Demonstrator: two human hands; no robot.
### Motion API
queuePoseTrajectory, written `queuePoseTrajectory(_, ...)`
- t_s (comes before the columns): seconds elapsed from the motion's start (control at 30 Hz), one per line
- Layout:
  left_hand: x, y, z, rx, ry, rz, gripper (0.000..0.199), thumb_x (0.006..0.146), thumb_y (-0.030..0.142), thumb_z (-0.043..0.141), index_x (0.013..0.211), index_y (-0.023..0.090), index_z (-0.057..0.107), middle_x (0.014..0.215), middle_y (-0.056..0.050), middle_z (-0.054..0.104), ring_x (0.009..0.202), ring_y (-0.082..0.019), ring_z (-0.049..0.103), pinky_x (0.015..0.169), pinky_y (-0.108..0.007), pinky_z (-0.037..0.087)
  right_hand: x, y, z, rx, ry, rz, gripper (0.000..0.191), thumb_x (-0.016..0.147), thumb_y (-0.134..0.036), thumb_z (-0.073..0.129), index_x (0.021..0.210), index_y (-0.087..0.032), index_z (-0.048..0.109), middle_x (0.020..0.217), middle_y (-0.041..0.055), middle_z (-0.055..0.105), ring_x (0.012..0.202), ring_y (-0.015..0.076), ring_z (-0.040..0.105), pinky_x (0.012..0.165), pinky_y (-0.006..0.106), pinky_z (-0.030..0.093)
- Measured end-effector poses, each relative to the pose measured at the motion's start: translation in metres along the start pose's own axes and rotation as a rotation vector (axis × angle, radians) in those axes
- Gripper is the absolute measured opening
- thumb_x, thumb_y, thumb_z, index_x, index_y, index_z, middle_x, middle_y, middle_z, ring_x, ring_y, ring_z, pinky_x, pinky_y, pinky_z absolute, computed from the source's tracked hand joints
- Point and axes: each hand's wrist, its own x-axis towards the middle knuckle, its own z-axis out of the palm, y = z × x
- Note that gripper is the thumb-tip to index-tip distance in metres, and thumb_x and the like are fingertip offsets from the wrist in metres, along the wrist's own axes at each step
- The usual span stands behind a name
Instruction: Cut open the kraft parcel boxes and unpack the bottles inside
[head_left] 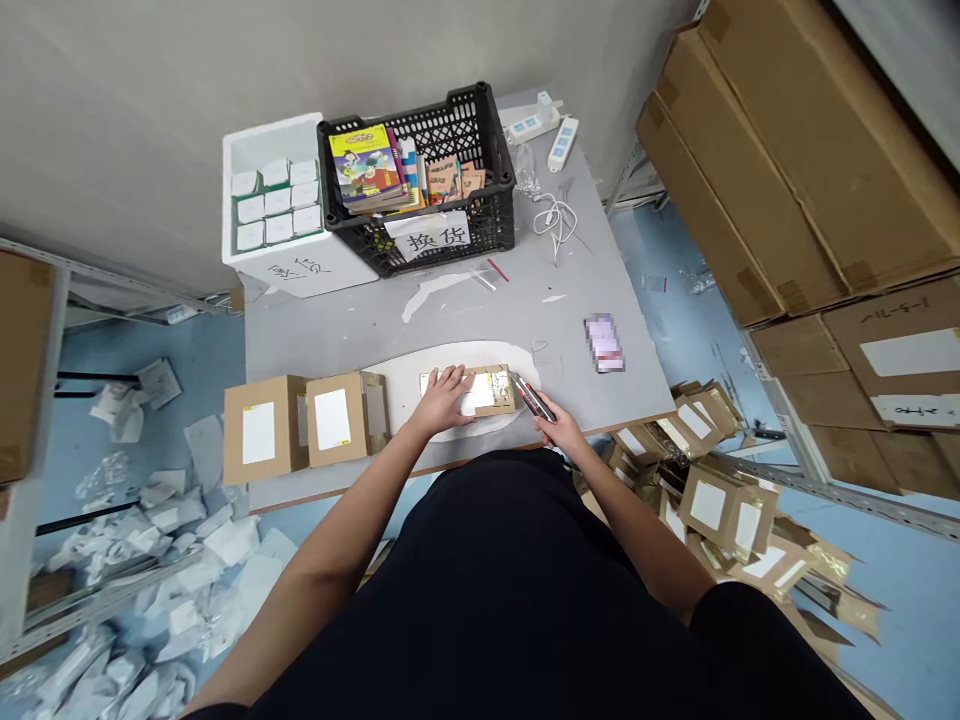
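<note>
Item by item: the person's left hand (444, 398) lies flat on a small kraft cardboard box (491, 392), its fingers (456, 378) spread open and pressing down, not closed around anything. The box sits near the front edge of the grey surface (592, 400), on a white paper sheet (397, 398), and shows a white label and gold foil on its top. The right hand (561, 430) stands just beside it, fingers closed around a black-and-red utility knife (534, 398), whose tip points toward the box. Handling estimate: the box is probably light and stiff but thin-walled, so a hard squeeze could dent it; the foil may be slippery, so the firmest hold looks to be flat-palmed on the top or at the corners. To the left stand two larger kraft boxes with white labels (300, 425). At the far side are a black plastic crate (504, 200) holding illustrated books (366, 168) and a white foam box (234, 160) holding small white cartons (274, 200). Also present: a power strip (562, 145), a pixelated phone (604, 342), flattened gold-lined mailers (712, 505) on the floor at right, white packaging scraps (165, 545) on the floor at left, and stacked cartons (795, 160) at far right.
</note>
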Motion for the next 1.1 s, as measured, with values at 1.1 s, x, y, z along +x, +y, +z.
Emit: queuePoseTrajectory(1.1,-0.001,-0.001,0.006,0.004,0.048,-0.03,0.095,0.07,0.056,0.071,0.148,0.019,0.031,0.156,-0.019,0.025,0.144,-0.036,0.021,0.116,-0.056,0.012,-0.024,0.026,-0.025,-0.103,-0.005,-0.014,0.073,0.081,-0.037,0.061,0.148,-0.025,0.036,0.072,-0.0011,0.064,0.049,0.0115,0.054,0.043,0.022,0.045)
